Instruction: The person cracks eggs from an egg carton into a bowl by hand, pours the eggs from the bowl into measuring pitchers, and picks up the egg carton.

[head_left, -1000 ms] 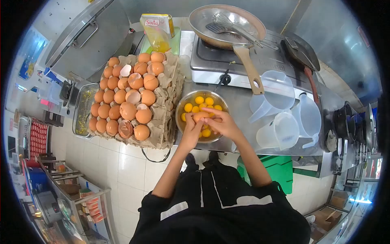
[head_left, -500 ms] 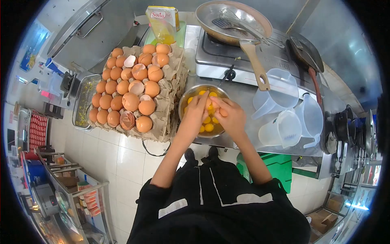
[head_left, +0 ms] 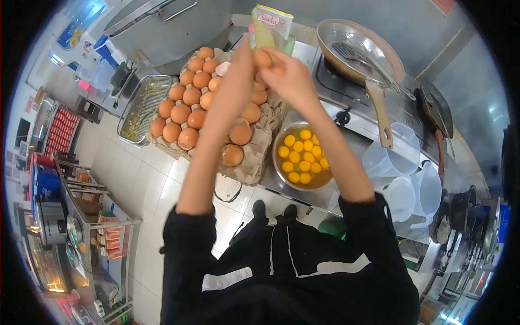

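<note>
My right hand (head_left: pixel 292 78) is closed around a brown eggshell (head_left: pixel 262 58) above the far end of the egg tray. Beside it, my left hand (head_left: pixel 241 67) is seen edge-on and smeared; its fingers point away from me, and whether they grip anything is hidden. Below my hands lies the grey cardboard egg tray (head_left: pixel 259 149), filled with brown eggs (head_left: pixel 180 112) and several opened shells (head_left: pixel 232 155). Right of the tray stands a steel bowl (head_left: pixel 276 162) with many egg yolks (head_left: pixel 294 157) in clear egg white, partly under my right forearm.
A gas stove (head_left: pixel 346 97) carries a frying pan (head_left: pixel 398 51) with a whisk and a slotted turner. Translucent plastic jugs (head_left: pixel 398 197) stand at the right. Behind the tray is a Sovia packet (head_left: pixel 271 24); a wire-mesh tray (head_left: pixel 132 116) lies left.
Both hands have moved from over the bowl, up and left to the far end of the egg tray. The bowl's yolks are now uncovered, and the camera view has shifted.
</note>
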The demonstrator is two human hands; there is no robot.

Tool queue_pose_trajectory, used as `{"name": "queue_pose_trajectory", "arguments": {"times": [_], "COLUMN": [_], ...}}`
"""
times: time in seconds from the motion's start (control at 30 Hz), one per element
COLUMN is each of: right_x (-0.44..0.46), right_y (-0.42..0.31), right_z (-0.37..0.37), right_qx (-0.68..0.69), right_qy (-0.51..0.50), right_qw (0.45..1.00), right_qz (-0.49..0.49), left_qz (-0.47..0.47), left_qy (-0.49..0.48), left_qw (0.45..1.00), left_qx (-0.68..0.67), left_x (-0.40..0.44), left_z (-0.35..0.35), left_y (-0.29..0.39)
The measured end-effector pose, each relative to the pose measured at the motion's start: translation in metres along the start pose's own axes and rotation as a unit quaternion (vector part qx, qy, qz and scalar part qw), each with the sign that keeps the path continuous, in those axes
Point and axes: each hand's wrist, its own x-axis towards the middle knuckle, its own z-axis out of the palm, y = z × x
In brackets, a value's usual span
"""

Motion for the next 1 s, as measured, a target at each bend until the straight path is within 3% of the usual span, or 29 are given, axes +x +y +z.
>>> {"name": "queue_pose_trajectory", "arguments": {"times": [0.03,0.07,0.13,0.17,0.2,0.23,0.27,0.4,0.47,0.67,0.8,0.87,0.9,0.97,1.0], "right_x": [0.024,0.049,0.077,0.084,0.091,0.093,0.092,0.059,0.034,-0.044,-0.081,-0.094,-0.101,-0.115,-0.124], "right_y": [-0.003,0.003,0.013,0.013,0.013,0.015,0.020,0.002,-0.009,-0.011,0.004,0.007,0.009,0.014,0.015], "right_z": [0.007,0.022,0.041,0.045,0.049,0.051,0.050,0.002,-0.022,-0.048,-0.056,-0.061,-0.064,-0.071,-0.073], "right_qx": [0.035,0.034,0.032,0.072,0.110,0.109,0.111,0.215,0.235,0.320,0.346,0.351,0.358,0.375,0.434], "right_qy": [-0.058,-0.071,-0.085,-0.139,-0.193,-0.196,-0.173,-0.185,-0.175,-0.143,-0.112,-0.093,-0.080,-0.070,-0.039], "right_qw": [0.996,0.995,0.994,0.979,0.954,0.955,0.962,0.939,0.939,0.914,0.893,0.889,0.883,0.868,0.829], "right_qz": [0.049,0.057,0.062,0.132,0.201,0.196,0.181,0.191,0.178,0.205,0.264,0.279,0.293,0.316,0.351], "left_qz": [-0.045,-0.043,-0.086,-0.086,-0.057,-0.028,0.035,0.039,-0.064,0.073,0.101,0.051,0.057,0.077,0.086], "left_qy": [-0.046,-0.042,-0.148,-0.144,-0.159,-0.173,-0.067,-0.169,-0.271,-0.187,-0.225,-0.290,-0.293,-0.224,-0.229], "left_qw": [0.997,0.998,0.980,0.980,0.986,0.980,0.987,0.979,0.950,0.940,0.915,0.890,0.889,0.939,0.938], "left_qx": [-0.030,-0.027,-0.106,-0.105,-0.004,0.097,0.145,0.109,0.141,0.277,0.318,0.348,0.347,0.248,0.244], "left_x": [0.018,0.036,0.062,0.065,0.067,0.067,0.052,-0.019,-0.050,-0.111,-0.102,-0.091,-0.092,-0.094,-0.097], "left_z": [-0.016,-0.025,-0.032,-0.035,-0.037,-0.044,-0.048,-0.131,-0.150,-0.138,-0.137,-0.146,-0.145,-0.148,-0.150], "left_y": [-0.010,-0.027,-0.068,-0.088,-0.109,-0.117,-0.128,-0.076,-0.057,-0.080,-0.096,-0.081,-0.081,-0.089,-0.098]}}
